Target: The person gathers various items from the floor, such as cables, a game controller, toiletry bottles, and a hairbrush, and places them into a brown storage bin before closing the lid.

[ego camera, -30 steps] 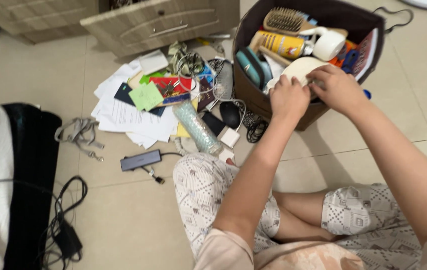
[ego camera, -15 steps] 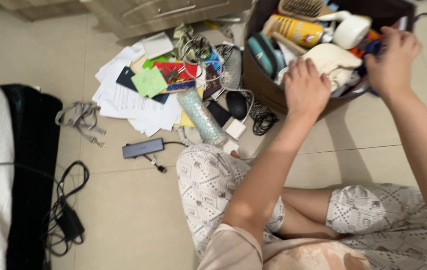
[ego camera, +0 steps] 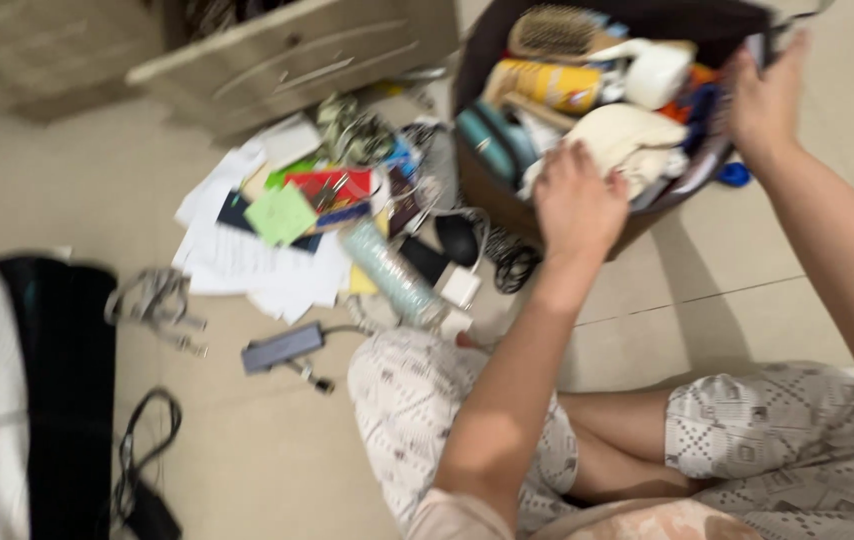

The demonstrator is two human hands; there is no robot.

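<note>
A dark brown fabric bin (ego camera: 492, 190) stands on the tiled floor in front of me, full of items: a hairbrush (ego camera: 559, 32), a yellow spray can (ego camera: 547, 85), a white bottle (ego camera: 659, 72) and a cream cloth (ego camera: 637, 135). My left hand (ego camera: 577, 205) rests on the bin's near rim, fingers touching the cream cloth. My right hand (ego camera: 765, 100) grips the bin's right edge by a red-edged book. The frame is blurred by motion.
A heap of papers (ego camera: 247, 250), green notes (ego camera: 282, 213), a clear tube (ego camera: 387, 270), a black mouse (ego camera: 460, 238), cables and a grey hub (ego camera: 282, 347) lies left of the bin. A wooden drawer (ego camera: 287, 55) stands behind. Dark bedding (ego camera: 57, 390) with a charger lies far left.
My right hand left the cream cloth and went to the bin's right edge. My left hand stayed at the near rim. The view has shifted and blurred.
</note>
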